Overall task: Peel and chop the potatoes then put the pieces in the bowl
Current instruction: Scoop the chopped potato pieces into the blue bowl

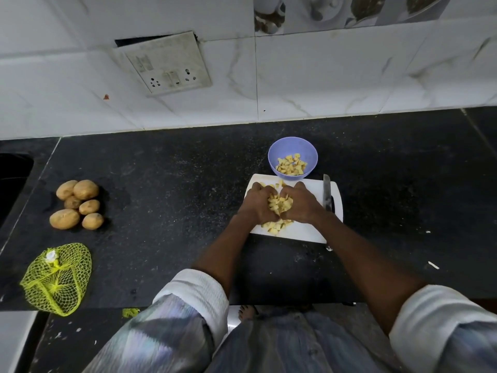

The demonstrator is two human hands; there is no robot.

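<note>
Two hands were cupped together over a pile of chopped potato pieces (pixel 279 205), but biggest things first. A black speckled bench (pixel 166 168) was backed by white marble-look wall tiles (pixel 349 71), with a grubby switch and socket plate (pixel 165 64) hanging crooked off them. An emptied yellow mesh bag (pixel 57 278) was left lying near the front left edge. Six unpeeled potatoes (pixel 78 203) were clustered further back on the left. A white cutting board (pixel 301 230) was set right of centre, and a lilac bowl (pixel 293 154) was parked touching its far edge, already partly filled with cubes (pixel 291 165). The left hand (pixel 255 204) and right hand (pixel 300 203) were curled round the pile, each grip closed on the pieces from its own side, with a few leftover bits left on the board below. A knife (pixel 326 195) was laid along the board's right side.
</note>
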